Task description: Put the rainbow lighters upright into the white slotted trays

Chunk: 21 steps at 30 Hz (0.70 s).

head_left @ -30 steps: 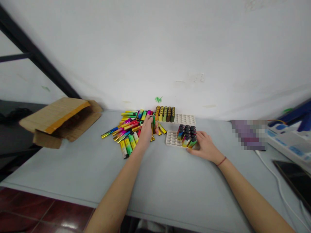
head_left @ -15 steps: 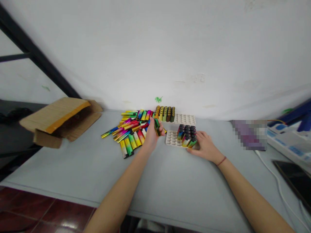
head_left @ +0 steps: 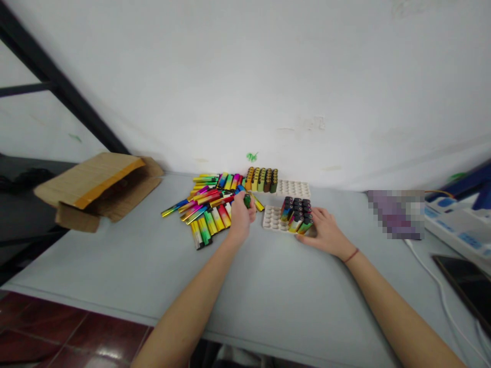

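The left hand (head_left: pixel 241 217) is at the right edge of the pile (head_left: pixel 207 204), its fingers closed around a green, dark-ended lighter (head_left: pixel 247 201); most of that lighter is hidden in the grip, so whether anything else is in the palm cannot be told. The right hand (head_left: pixel 324 231) rests at the right end of the near tray (head_left: pixel 270 219), thumb along the front edge and fingers spread away from it, up beside the black-topped lighters (head_left: pixel 296 213) that stand upright in the tray's right part; the holes on its left are bare. Just behind is the far tray (head_left: pixel 293 187), with gold-topped lighters (head_left: pixel 262 180) standing close together in its left part and open holes to their right. The pile, many-coloured shiny lighters lying flat and across one another, spreads over the tabletop (head_left: pixel 268 296) to the left of both trays. Well apart at far left lies an open cardboard box (head_left: pixel 90 184). At far right are a power strip (head_left: pixel 456 227), a white cable (head_left: pixel 433 273), a dark phone (head_left: pixel 466 281) and a purple, pixelated object (head_left: pixel 395 214).
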Each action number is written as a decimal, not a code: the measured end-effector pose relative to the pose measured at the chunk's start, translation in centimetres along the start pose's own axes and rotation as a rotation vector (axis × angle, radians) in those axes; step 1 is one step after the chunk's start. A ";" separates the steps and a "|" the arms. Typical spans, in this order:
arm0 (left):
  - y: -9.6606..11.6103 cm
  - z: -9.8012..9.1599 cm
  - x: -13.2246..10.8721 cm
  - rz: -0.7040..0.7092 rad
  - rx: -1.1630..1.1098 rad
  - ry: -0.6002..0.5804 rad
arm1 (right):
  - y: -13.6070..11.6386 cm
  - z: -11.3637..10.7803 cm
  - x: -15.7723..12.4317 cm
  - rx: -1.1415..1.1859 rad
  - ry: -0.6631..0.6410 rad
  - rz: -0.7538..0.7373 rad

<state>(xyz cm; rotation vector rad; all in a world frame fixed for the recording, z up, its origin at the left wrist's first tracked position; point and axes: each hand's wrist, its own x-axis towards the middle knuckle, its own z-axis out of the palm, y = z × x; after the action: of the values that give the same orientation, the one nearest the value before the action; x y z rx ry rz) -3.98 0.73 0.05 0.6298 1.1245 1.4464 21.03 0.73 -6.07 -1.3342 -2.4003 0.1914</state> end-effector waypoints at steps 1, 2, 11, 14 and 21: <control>0.1 0.0 -0.1 0.012 0.005 0.000 | 0.0 0.0 0.0 0.000 0.000 0.000; 0.1 0.1 -0.1 0.023 0.009 -0.003 | 0.0 0.0 0.0 -0.001 0.000 -0.001; 0.0 0.1 -0.3 0.058 0.011 0.019 | 0.0 0.0 0.0 0.000 -0.002 -0.009; -0.2 0.1 -0.3 0.025 -0.027 0.036 | 0.0 -0.1 0.1 0.006 -0.002 -0.011; 0.0 0.2 -0.4 -0.003 -0.034 0.034 | 0.0 0.0 0.0 -0.004 -0.002 -0.001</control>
<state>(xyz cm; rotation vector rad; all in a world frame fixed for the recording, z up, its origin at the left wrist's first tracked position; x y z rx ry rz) -3.71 0.45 0.17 0.5817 1.1244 1.4759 21.03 0.75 -6.09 -1.3355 -2.4038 0.1881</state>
